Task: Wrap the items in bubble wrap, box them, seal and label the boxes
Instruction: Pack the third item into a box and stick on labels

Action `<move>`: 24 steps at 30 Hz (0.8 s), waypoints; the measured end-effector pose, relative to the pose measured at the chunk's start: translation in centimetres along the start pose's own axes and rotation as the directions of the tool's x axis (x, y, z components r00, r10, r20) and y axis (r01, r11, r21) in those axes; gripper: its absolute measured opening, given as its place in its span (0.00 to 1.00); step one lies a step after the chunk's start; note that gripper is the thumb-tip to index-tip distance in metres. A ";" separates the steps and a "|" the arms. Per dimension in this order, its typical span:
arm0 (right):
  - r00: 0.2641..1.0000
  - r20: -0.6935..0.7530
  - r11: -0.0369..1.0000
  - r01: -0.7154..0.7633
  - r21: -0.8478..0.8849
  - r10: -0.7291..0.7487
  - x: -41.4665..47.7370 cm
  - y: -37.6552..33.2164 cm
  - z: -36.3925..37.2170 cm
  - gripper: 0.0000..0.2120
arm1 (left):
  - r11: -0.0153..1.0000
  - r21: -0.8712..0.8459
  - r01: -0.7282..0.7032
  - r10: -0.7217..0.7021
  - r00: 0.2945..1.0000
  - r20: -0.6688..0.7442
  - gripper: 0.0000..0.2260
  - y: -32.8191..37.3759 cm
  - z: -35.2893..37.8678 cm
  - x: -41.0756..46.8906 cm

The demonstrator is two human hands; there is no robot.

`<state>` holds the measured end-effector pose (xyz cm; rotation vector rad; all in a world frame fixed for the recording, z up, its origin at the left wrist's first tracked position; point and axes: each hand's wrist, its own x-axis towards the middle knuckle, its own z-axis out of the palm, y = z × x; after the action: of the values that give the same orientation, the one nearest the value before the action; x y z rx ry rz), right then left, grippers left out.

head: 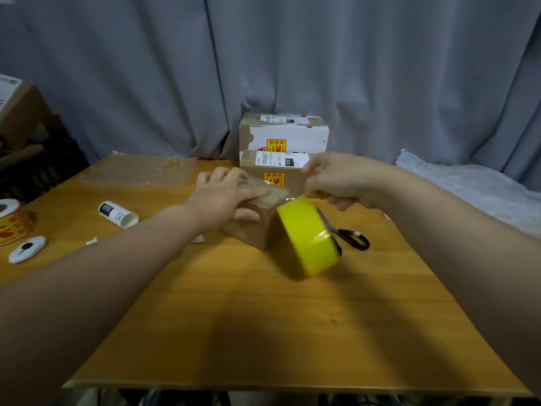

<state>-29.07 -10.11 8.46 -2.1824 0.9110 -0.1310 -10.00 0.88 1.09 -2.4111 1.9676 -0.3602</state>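
A small brown cardboard box (257,227) sits in the middle of the wooden table (234,317). My left hand (225,197) lies flat across its top, fingers straight and thumb down the near side. A yellow tape roll (308,237) hangs tilted just right of the box, with a clear strip of tape running up from it to the box top. My right hand (342,181) has its fingers curled and pinches the tape above the roll.
Two sealed, labelled boxes (282,148) are stacked at the back. Scissors (349,237) lie behind the roll. A bubble wrap sheet (137,171) lies back left, more wrap (474,189) at right. A label roll (118,215), sticker roll (11,224) and white disc (27,249) lie left.
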 end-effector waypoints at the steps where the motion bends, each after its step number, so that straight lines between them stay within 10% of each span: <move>1: 1.000 -0.020 0.990 0.002 0.145 0.001 -0.3 0.4 -0.2 0.16 | 0.999 -0.033 0.024 -0.023 0.999 0.029 0.24 -0.3 -0.2 0.0; 5: 0.998 -0.066 0.991 -0.006 0.134 0.015 -1.3 1.5 1.3 0.14 | 0.919 -0.386 0.081 -0.056 0.996 0.076 0.27 -0.2 -0.4 0.8; 12: 0.993 -0.099 0.934 -0.026 0.356 0.065 0.1 2.3 6.7 0.42 | 0.771 -0.631 0.085 -0.137 0.990 -0.035 0.29 1.8 1.5 1.6; 17: 0.997 0.072 0.714 -0.034 0.699 -0.023 0.1 3.0 5.4 0.12 | 0.724 -0.689 -0.037 -0.047 0.993 -0.104 0.17 0.5 1.8 1.6; 20: 0.981 0.177 0.579 -0.101 0.809 -0.076 -0.4 3.4 5.5 0.11 | 0.734 -0.678 -0.048 -0.006 0.997 -0.077 0.16 0.1 1.9 1.7; 24: 0.956 0.292 0.902 -0.148 0.405 0.026 -0.7 3.5 4.8 0.32 | 0.705 -0.696 -0.135 0.109 0.991 -0.081 0.16 -0.2 1.3 2.0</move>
<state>-29.90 -8.36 2.77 -1.6985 0.7368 0.0254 -9.21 -1.18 0.15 -2.6063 2.6275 0.4633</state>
